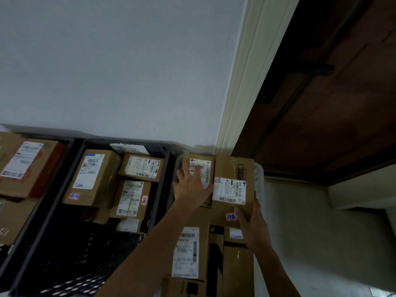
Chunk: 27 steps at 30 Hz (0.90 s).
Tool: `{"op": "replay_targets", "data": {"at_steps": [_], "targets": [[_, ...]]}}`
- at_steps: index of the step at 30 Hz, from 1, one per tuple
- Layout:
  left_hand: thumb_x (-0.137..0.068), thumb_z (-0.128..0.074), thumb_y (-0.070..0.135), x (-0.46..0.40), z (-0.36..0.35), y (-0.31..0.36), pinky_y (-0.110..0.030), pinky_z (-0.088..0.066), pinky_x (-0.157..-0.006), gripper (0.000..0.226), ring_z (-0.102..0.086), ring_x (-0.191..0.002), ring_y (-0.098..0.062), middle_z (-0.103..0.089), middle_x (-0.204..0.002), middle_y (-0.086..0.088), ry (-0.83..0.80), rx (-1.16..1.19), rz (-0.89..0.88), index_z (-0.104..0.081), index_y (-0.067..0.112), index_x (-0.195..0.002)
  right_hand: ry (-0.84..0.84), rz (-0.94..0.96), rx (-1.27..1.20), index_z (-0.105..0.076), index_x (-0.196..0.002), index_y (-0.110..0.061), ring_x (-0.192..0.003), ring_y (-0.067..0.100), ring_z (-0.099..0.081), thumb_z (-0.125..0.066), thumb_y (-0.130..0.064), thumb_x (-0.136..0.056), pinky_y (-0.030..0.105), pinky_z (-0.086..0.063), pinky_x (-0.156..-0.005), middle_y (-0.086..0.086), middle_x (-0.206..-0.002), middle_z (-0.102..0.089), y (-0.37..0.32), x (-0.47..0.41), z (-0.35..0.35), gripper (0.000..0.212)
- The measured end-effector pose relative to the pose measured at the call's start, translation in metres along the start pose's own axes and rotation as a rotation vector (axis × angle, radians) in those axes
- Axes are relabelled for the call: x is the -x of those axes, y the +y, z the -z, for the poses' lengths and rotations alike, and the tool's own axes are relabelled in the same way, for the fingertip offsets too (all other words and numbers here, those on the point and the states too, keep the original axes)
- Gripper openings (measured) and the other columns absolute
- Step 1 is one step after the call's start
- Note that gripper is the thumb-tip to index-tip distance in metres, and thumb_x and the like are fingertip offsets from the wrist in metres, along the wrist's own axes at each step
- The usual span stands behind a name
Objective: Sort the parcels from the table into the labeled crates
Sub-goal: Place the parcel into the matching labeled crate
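My right hand [251, 227] grips the near end of a brown cardboard parcel [232, 168] with a white shipping label and a small handwritten sticker. The parcel lies on top of other boxes in the rightmost crate. My left hand [191, 186] lies flat with spread fingers on the white label of a second brown parcel [200, 161] just to its left, at the far end of the same crate. More parcels [188, 251] fill the near part of this crate below my arms.
A black plastic crate [70, 254] in the middle holds several labelled boxes at its far end. Another crate at the left edge holds a large red-and-brown box [27, 168]. A white wall stands behind. A dark wooden door [321, 103] and pale floor lie to the right.
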<state>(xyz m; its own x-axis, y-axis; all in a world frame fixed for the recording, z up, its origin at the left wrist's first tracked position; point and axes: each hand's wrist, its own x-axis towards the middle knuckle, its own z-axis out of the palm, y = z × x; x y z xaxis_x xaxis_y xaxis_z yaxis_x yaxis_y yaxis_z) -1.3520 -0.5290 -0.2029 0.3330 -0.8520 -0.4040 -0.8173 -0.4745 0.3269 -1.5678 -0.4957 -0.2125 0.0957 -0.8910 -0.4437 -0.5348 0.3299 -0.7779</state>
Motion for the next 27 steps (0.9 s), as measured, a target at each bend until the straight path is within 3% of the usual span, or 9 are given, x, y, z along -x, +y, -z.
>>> {"op": "replay_targets", "data": {"at_steps": [3, 7, 12, 15, 18, 22, 27], "targets": [[-0.08, -0.057, 0.073, -0.004, 0.002, -0.004, -0.063, -0.026, -0.114, 0.094, -0.002, -0.15, -0.04, 0.017, -0.165, -0.006, -0.027, -0.004, 0.012, -0.016, 0.03, -0.152, -0.001, -0.004, -0.008, -0.03, -0.149, -0.03, -0.109, 0.018, -0.068, -0.061, -0.034, -0.098, 0.046, -0.06, -0.09, 0.002, -0.136, -0.06, 0.001, -0.001, 0.0, 0.06], [-0.075, -0.069, 0.066, -0.006, 0.003, 0.001, -0.056, -0.036, -0.108, 0.102, -0.015, -0.144, -0.041, 0.017, -0.163, -0.007, -0.043, -0.001, 0.037, -0.014, 0.027, -0.151, -0.005, -0.001, 0.006, -0.026, -0.153, -0.03, -0.111, 0.016, -0.068, -0.061, -0.036, -0.098, 0.041, -0.061, -0.089, 0.001, -0.14, -0.058, 0.003, -0.003, 0.0, 0.066], [-0.071, -0.072, 0.064, -0.001, 0.004, -0.005, -0.057, -0.039, -0.106, 0.102, -0.026, -0.137, -0.041, 0.009, -0.16, -0.003, 0.07, 0.009, 0.037, -0.019, 0.025, -0.149, -0.03, 0.045, 0.026, -0.027, -0.153, -0.032, -0.107, 0.01, -0.066, -0.062, -0.033, -0.098, 0.024, -0.058, -0.082, -0.005, -0.139, -0.057, -0.004, -0.003, -0.001, 0.066], [-0.073, -0.072, 0.066, 0.004, 0.001, -0.011, -0.057, -0.038, -0.108, 0.1, -0.026, -0.138, -0.041, 0.005, -0.159, -0.006, 0.108, 0.006, 0.032, -0.021, 0.025, -0.148, -0.043, 0.044, 0.016, -0.025, -0.155, -0.033, -0.112, 0.012, -0.067, -0.063, -0.033, -0.097, 0.036, -0.06, -0.091, -0.004, -0.143, -0.056, -0.005, -0.003, 0.0, 0.069], [-0.074, -0.07, 0.065, 0.005, -0.004, -0.012, -0.057, -0.038, -0.108, 0.094, -0.027, -0.137, -0.039, -0.001, -0.159, -0.008, 0.147, 0.014, 0.02, -0.026, 0.024, -0.145, -0.047, 0.036, 0.03, -0.024, -0.155, -0.035, -0.114, 0.014, -0.066, -0.063, -0.034, -0.097, 0.04, -0.059, -0.094, -0.002, -0.144, -0.056, -0.005, -0.004, 0.0, 0.07], [-0.081, -0.064, 0.064, 0.004, -0.007, -0.01, -0.055, -0.037, -0.108, 0.081, -0.027, -0.136, -0.038, -0.008, -0.158, -0.011, 0.138, 0.015, 0.026, -0.03, 0.024, -0.142, -0.049, 0.033, 0.06, -0.025, -0.154, -0.034, -0.113, 0.013, -0.065, -0.062, -0.035, -0.098, 0.032, -0.056, -0.091, -0.002, -0.143, -0.057, -0.006, -0.01, 0.002, 0.067], [-0.096, -0.053, 0.053, 0.004, -0.003, -0.022, -0.048, -0.045, -0.103, 0.06, -0.034, -0.134, -0.035, -0.012, -0.157, -0.007, 0.141, 0.012, -0.036, -0.03, 0.027, -0.144, -0.071, 0.019, 0.077, -0.027, -0.153, -0.034, -0.101, 0.007, -0.065, -0.06, -0.039, -0.099, 0.014, -0.049, -0.073, -0.003, -0.139, -0.058, -0.006, -0.009, 0.004, 0.064]]}}
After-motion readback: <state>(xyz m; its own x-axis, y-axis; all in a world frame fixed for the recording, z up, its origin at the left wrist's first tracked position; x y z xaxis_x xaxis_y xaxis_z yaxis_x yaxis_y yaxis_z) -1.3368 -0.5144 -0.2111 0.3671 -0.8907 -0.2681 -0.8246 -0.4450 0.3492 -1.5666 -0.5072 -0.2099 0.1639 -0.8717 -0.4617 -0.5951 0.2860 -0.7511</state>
